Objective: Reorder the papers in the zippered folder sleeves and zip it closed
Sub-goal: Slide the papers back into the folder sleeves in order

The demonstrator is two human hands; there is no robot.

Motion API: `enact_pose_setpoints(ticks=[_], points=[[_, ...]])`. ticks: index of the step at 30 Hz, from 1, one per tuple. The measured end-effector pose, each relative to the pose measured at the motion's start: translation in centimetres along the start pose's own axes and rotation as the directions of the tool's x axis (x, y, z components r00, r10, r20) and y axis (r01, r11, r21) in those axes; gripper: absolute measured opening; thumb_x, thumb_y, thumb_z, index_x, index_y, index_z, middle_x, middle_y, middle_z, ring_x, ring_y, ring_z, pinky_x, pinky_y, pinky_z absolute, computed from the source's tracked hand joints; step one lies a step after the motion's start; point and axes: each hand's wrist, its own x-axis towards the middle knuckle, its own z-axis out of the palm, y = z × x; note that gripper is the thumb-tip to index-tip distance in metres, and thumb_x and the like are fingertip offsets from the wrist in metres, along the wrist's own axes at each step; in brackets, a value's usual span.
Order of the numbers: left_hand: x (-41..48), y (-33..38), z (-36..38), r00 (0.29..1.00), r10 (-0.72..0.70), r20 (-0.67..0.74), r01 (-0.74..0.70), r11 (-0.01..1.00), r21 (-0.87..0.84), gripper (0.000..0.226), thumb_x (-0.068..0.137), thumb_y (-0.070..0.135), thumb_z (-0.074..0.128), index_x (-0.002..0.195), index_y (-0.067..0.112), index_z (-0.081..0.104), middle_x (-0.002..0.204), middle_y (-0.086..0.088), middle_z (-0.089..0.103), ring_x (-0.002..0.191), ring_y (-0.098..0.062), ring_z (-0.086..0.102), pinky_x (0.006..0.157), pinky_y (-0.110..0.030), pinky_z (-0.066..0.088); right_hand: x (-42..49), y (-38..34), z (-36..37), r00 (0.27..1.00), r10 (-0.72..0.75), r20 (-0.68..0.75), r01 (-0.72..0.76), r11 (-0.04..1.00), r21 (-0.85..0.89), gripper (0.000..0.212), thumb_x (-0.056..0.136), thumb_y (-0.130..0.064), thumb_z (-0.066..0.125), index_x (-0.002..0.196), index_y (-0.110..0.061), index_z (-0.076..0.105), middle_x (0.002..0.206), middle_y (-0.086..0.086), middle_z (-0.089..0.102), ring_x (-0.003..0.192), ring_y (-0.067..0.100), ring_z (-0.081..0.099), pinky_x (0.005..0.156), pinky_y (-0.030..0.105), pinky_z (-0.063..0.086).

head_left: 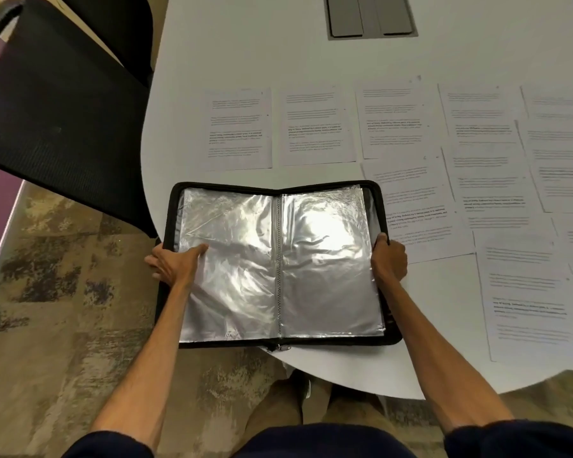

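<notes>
Lying open at the near edge of the white table (245,44), partly overhanging it, the black zippered folder (171,206) shows shiny clear sleeves (325,259) on both sides. The left hand (174,264) grips its left cover, thumb on the sleeve, fingers beneath; the right hand (389,259) clasps the right edge, thumb on top. Printed papers (318,127) lie spread on the table beyond.

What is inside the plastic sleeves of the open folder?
The two facing sleeves of the folder show only shiny, wrinkled plastic, no printed sheet. The papers lie on the table. Any sleeves beneath the top ones are covered.
</notes>
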Motion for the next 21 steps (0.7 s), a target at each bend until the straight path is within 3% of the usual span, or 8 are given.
enact_pose_setpoints(ticks=[10,14,21], points=[[-1.2,0.5,-1.0,0.997,0.049,-0.053,-0.053,0.995,-0.080,0.098,0.052,0.043,0.092,0.127,0.005,0.043,0.134,-0.015,0.036,0.121,-0.033,0.041,0.108,-0.046,0.029,1.1,-1.0,-2.3,0.999,0.045,0.006,-0.045,0.998,0.043,0.060,0.098,-0.050,0.039,0.125,0.001,0.057,0.128,0.021,0.058,0.115,0.040,0.054,0.099,0.048,0.042],[-2.6,2.0,0.2,0.996,0.082,-0.026,-0.085,0.990,-0.113,0.099,0.050,0.046,0.092,0.126,0.008,0.042,0.132,-0.014,0.035,0.119,-0.033,0.041,0.106,-0.049,0.033,2.7,-0.6,-4.6,0.996,0.089,-0.017,-0.086,0.989,0.117,0.057,0.096,-0.048,0.047,0.124,0.001,0.057,0.126,0.021,0.060,0.114,0.038,0.055,0.095,0.045,0.042],[-5.2,4.0,3.3,0.993,0.093,0.072,-0.086,0.992,-0.089,0.103,0.050,0.048,0.092,0.129,0.009,0.039,0.133,-0.014,0.035,0.117,-0.033,0.044,0.104,-0.044,0.030,4.7,1.5,-8.7,0.987,0.151,-0.051,-0.141,0.977,0.162,0.052,0.097,-0.043,0.050,0.125,0.001,0.057,0.125,0.020,0.060,0.113,0.037,0.056,0.085,0.038,0.039]])
